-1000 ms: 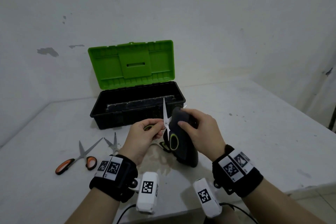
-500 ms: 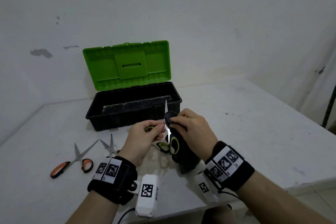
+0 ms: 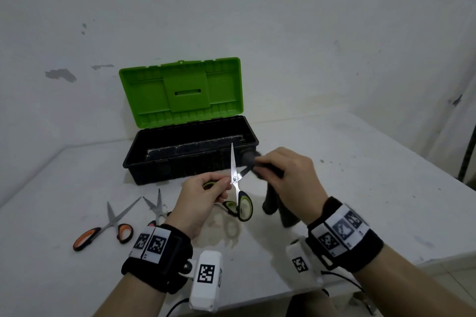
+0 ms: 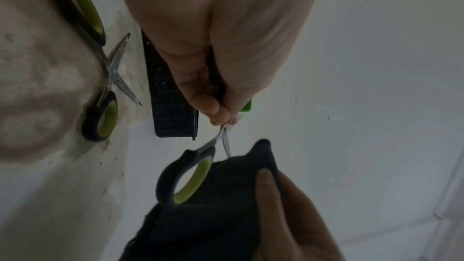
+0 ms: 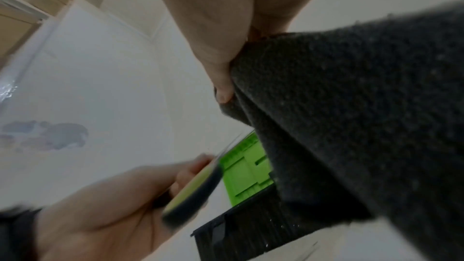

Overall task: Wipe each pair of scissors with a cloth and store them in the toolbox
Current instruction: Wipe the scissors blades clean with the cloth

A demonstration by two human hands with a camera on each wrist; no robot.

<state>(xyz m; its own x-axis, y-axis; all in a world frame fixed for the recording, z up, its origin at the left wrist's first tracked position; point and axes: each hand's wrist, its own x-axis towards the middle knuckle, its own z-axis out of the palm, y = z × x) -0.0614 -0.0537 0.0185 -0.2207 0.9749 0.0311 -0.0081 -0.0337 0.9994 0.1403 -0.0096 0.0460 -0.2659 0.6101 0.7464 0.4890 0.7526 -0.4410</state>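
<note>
My left hand (image 3: 221, 185) grips one handle of the green-and-black scissors (image 3: 233, 172), held above the table with the blades spread. One blade points up; the other angles right into the dark grey cloth (image 3: 251, 159). My right hand (image 3: 260, 165) pinches that cloth around the blade, and the rest of the cloth hangs down to the table. The left wrist view shows the free handle loop (image 4: 185, 178) against the cloth (image 4: 226, 205). The right wrist view is mostly filled by cloth (image 5: 351, 106). Behind stands the open toolbox (image 3: 144, 162), black with a raised green lid (image 3: 180, 92).
Orange-handled scissors (image 3: 103, 229) and a small pair (image 3: 157, 206) lie open on the white table at the left. Another green-handled pair (image 4: 108, 86) lies under my hands on a stained patch. A wall stands close behind the toolbox; the table's front edge is near my wrists.
The right hand has slid the cloth outward from the pivot along the right blade, baring part of it. The left hand still holds the scissors in about the same place.
</note>
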